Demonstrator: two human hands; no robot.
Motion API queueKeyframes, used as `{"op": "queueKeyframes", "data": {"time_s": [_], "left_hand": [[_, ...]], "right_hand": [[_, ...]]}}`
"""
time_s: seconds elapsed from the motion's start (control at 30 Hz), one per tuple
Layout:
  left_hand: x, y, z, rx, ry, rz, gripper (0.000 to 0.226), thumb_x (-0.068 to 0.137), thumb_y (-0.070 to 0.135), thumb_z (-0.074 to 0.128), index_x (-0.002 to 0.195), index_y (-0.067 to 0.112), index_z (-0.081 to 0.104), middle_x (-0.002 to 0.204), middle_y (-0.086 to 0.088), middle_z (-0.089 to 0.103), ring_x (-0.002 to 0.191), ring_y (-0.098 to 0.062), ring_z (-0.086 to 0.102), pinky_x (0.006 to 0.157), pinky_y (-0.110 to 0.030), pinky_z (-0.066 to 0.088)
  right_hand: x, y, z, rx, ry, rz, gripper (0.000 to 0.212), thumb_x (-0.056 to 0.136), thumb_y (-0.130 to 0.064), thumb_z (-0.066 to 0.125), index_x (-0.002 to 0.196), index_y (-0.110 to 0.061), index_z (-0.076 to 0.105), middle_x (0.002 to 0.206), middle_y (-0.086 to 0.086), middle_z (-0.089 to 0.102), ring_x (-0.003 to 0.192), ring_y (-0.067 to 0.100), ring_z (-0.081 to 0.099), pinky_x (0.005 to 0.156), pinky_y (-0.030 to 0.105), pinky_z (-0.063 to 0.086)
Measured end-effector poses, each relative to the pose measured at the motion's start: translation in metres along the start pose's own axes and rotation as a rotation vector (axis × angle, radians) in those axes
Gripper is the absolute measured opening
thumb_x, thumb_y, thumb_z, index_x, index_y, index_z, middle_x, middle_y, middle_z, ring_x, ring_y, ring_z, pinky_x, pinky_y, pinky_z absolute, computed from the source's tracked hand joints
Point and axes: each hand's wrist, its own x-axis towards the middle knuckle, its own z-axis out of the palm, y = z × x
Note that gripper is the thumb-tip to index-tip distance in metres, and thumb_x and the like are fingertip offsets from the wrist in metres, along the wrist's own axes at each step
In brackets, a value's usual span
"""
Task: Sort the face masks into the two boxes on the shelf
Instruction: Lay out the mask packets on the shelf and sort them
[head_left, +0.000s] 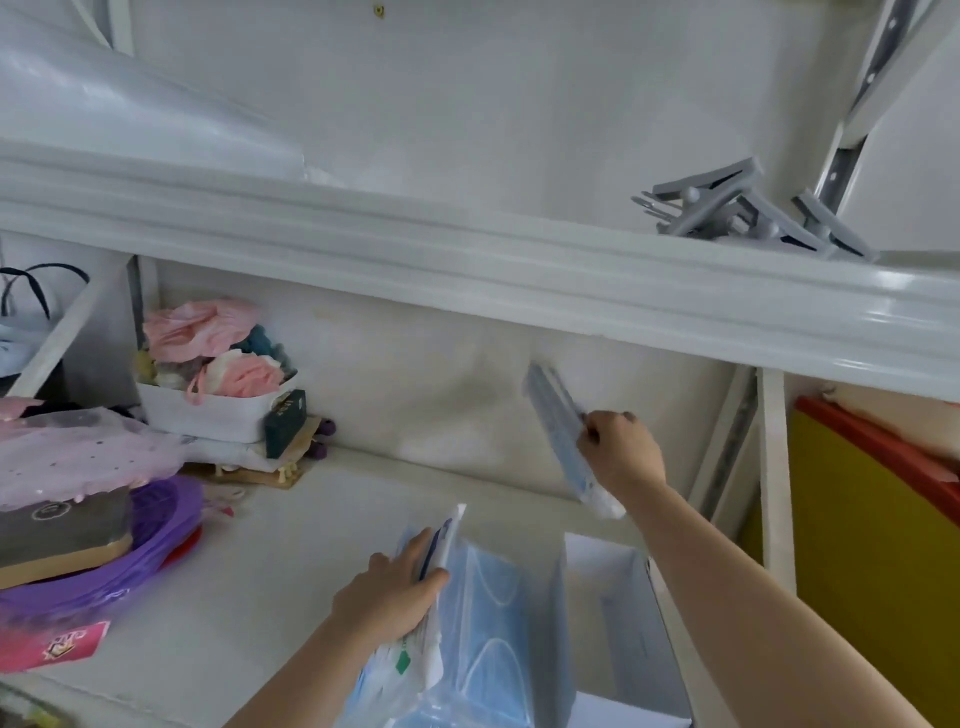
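From the head camera, the landmark is the white cardboard box (608, 618) standing open on the white shelf (291, 545); every place below is given against it.

Above and behind the box, the right hand (621, 449) is closed in a pinch around a wrapped pack of face masks (563, 441), gripping it at mid-length so that both ends stick out, tilted. The pack is blurred, so whether it holds one mask or several is hard to say. It looks light and a little floppy, and the film wrapper is probably slick, so a firm pinch across the middle, as here, suits it better than a hold at one end.

Just left of the box, the left hand (400, 592) is curled around a bundle of wrapped mask packets (415, 634), thumb on one side, fingers on the other. Touching that bundle, between it and the box, a stack of loose blue masks (488, 613) stands on edge in clear plastic; these are soft and thin and would likely splay if held loosely.

The box looks empty where its inside shows. Far to its left, a white tub (208, 410) is piled with pink and white cloth items.
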Motion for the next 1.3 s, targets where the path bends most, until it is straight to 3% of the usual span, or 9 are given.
{"op": "queueKeyframes", "data": {"time_s": [0.17, 0.3, 0.4, 0.5, 0.63, 0.8, 0.93, 1.1, 1.3], "left_hand": [[0.010, -0.001, 0.001, 0.001, -0.021, -0.002, 0.065, 0.086, 0.069, 0.026, 0.145, 0.056, 0.002, 0.134, -0.005, 0.042, 0.116, -0.024, 0.054, 0.094, -0.038, 0.041], [0.011, -0.002, 0.002, 0.055, 0.033, 0.023, 0.063, 0.091, 0.064, 0.030, 0.147, 0.053, 0.003, 0.146, -0.002, 0.037, 0.124, -0.025, 0.048, 0.093, -0.034, 0.044], [0.019, 0.000, 0.003, 0.146, -0.016, 0.040, 0.063, 0.090, 0.065, 0.025, 0.147, 0.052, 0.001, 0.150, -0.002, 0.031, 0.126, -0.027, 0.045, 0.098, -0.036, 0.043], [0.027, 0.005, 0.010, 0.185, 0.018, 0.110, 0.062, 0.080, 0.072, 0.016, 0.138, 0.050, 0.010, 0.150, 0.002, 0.033, 0.117, -0.026, 0.050, 0.095, -0.039, 0.042], [0.032, 0.011, 0.009, 0.080, -0.049, 0.025, 0.061, 0.083, 0.069, 0.019, 0.141, 0.060, 0.001, 0.142, -0.006, 0.038, 0.122, -0.029, 0.051, 0.102, -0.044, 0.039], [0.033, 0.010, 0.010, 0.025, -0.048, 0.029, 0.060, 0.086, 0.063, 0.023, 0.143, 0.057, 0.005, 0.140, -0.011, 0.043, 0.124, -0.032, 0.049, 0.103, -0.044, 0.038], [0.029, 0.008, 0.008, -0.023, -0.020, 0.028, 0.056, 0.091, 0.062, 0.023, 0.145, 0.056, 0.010, 0.142, -0.015, 0.042, 0.126, -0.035, 0.049, 0.106, -0.042, 0.037], [0.036, -0.005, 0.009, -0.097, -0.003, 0.034, 0.057, 0.083, 0.071, 0.011, 0.137, 0.057, 0.023, 0.119, -0.018, 0.062, 0.107, -0.038, 0.061, 0.098, -0.045, 0.047], [0.031, -0.007, 0.011, -0.079, -0.012, 0.061, 0.067, 0.077, 0.071, 0.018, 0.143, 0.058, 0.014, 0.131, -0.017, 0.055, 0.114, -0.038, 0.058, 0.102, -0.045, 0.043]], "right_hand": [[0.021, 0.028, 0.033, -0.557, -0.125, -0.372, 0.025, 0.095, -0.017, 0.045, 0.113, -0.019, 0.062, 0.113, 0.007, 0.056, 0.107, 0.026, 0.056, 0.073, 0.030, 0.036], [0.026, 0.054, 0.078, -0.573, -0.298, -0.391, 0.019, 0.088, -0.021, 0.052, 0.099, -0.023, 0.066, 0.097, 0.007, 0.065, 0.104, 0.026, 0.059, 0.085, 0.030, 0.045], [0.043, 0.073, 0.111, -0.489, -0.360, -0.213, 0.009, 0.076, -0.027, 0.071, 0.085, -0.023, 0.072, 0.083, 0.011, 0.066, 0.078, 0.031, 0.067, 0.069, 0.026, 0.054], [0.037, 0.062, 0.104, -0.416, -0.484, -0.097, 0.024, 0.082, -0.025, 0.063, 0.103, -0.022, 0.075, 0.107, 0.007, 0.071, 0.100, 0.024, 0.067, 0.087, 0.024, 0.052], [0.030, 0.044, 0.097, -0.245, -0.484, 0.041, 0.017, 0.075, -0.039, 0.071, 0.079, -0.023, 0.074, 0.095, 0.003, 0.074, 0.089, 0.020, 0.069, 0.077, 0.024, 0.053], [0.010, -0.011, 0.095, 0.050, -0.388, 0.042, 0.026, 0.088, -0.034, 0.061, 0.086, -0.011, 0.074, 0.086, 0.010, 0.072, 0.082, 0.024, 0.066, 0.070, 0.026, 0.047], [-0.028, -0.057, 0.113, 0.380, -0.415, 0.222, 0.034, 0.093, -0.030, 0.051, 0.082, 0.000, 0.064, 0.070, 0.015, 0.068, 0.053, 0.020, 0.068, 0.062, 0.029, 0.059], [-0.081, -0.085, 0.141, 0.380, -0.450, 0.274, 0.044, 0.094, -0.038, 0.047, 0.108, 0.002, 0.059, 0.104, 0.022, 0.068, 0.093, 0.037, 0.068, 0.079, 0.037, 0.056], [-0.099, -0.085, 0.137, 0.393, -0.391, 0.345, 0.040, 0.094, -0.039, 0.052, 0.109, -0.003, 0.060, 0.106, 0.014, 0.066, 0.097, 0.029, 0.065, 0.061, 0.026, 0.042]]}}
